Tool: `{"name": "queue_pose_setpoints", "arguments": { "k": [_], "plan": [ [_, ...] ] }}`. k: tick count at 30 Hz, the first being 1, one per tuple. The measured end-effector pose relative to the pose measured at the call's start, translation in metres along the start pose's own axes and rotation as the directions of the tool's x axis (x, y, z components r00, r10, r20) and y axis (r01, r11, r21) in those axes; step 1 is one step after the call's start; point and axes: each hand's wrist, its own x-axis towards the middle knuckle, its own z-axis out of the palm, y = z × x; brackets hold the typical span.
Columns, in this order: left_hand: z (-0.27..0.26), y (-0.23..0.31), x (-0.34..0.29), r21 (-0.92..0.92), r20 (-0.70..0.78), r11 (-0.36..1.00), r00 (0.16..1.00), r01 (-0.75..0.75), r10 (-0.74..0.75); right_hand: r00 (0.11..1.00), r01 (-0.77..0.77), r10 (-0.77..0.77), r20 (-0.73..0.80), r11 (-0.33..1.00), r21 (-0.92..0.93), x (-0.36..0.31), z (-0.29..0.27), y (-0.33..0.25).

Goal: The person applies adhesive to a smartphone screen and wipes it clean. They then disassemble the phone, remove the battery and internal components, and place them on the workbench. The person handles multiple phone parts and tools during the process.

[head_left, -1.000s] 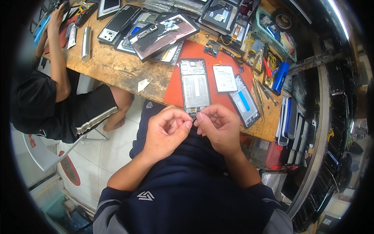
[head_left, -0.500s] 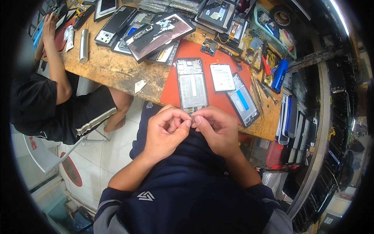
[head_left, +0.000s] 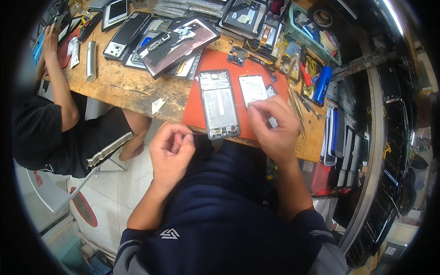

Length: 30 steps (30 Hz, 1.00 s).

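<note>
My left hand (head_left: 172,149) is closed in a pinch just left of the lower end of an opened phone frame (head_left: 212,107). A faint thin bit shows at its fingertips, too fine to name. My right hand (head_left: 277,123) is also pinched, over the lower edge of a white phone battery (head_left: 251,88); what its fingertips hold, if anything, is too small to make out. The phone frame lies on an orange-red mat (head_left: 192,98), its grey battery bay facing up. A second phone frame (head_left: 271,90) is mostly hidden behind my right hand.
Stacked phone housings (head_left: 178,46) cover the back of the wooden bench (head_left: 123,89). Thin screwdrivers (head_left: 298,110), a blue cylindrical tool (head_left: 323,86) and a green basket (head_left: 316,43) stand at the right. At the left sits another person (head_left: 43,119), their hand on the bench.
My hands were together below the phone frame. They have parted, the left moving left and the right moving up and right toward the battery. The view has shifted slightly.
</note>
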Motion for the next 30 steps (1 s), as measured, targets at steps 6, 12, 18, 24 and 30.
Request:
{"name": "queue_pose_setpoints", "arguments": {
  "k": [6, 12, 18, 24, 30],
  "plan": [
    [-0.012, -0.004, 0.003, -0.056, -0.040, 0.997, 0.998, -0.057, 0.054, 0.928, 0.372, -0.362, 0.089, 0.880, -0.295, 0.024, 0.014, 0.026],
    [-0.016, -0.009, 0.003, -0.087, -0.039, 0.995, 0.998, -0.053, 0.050, 0.881, 0.470, -0.409, 0.238, 0.820, -0.326, 0.018, 0.012, 0.033],
    [-0.018, -0.012, 0.005, -0.112, -0.007, 0.993, 0.999, -0.038, 0.038, 0.876, 0.417, -0.290, 0.385, 0.858, -0.301, 0.007, 0.008, 0.034],
    [-0.018, -0.003, 0.007, -0.148, 0.069, 0.989, 0.997, -0.012, 0.022, 0.829, 0.407, -0.160, 0.536, 0.829, -0.383, 0.008, -0.008, 0.005],
    [-0.050, -0.018, 0.012, 0.053, 0.734, 0.961, 0.642, 0.270, -0.221, 0.835, 0.456, -0.140, 0.532, 0.717, -0.527, 0.017, 0.008, 0.000]
  ]
}}
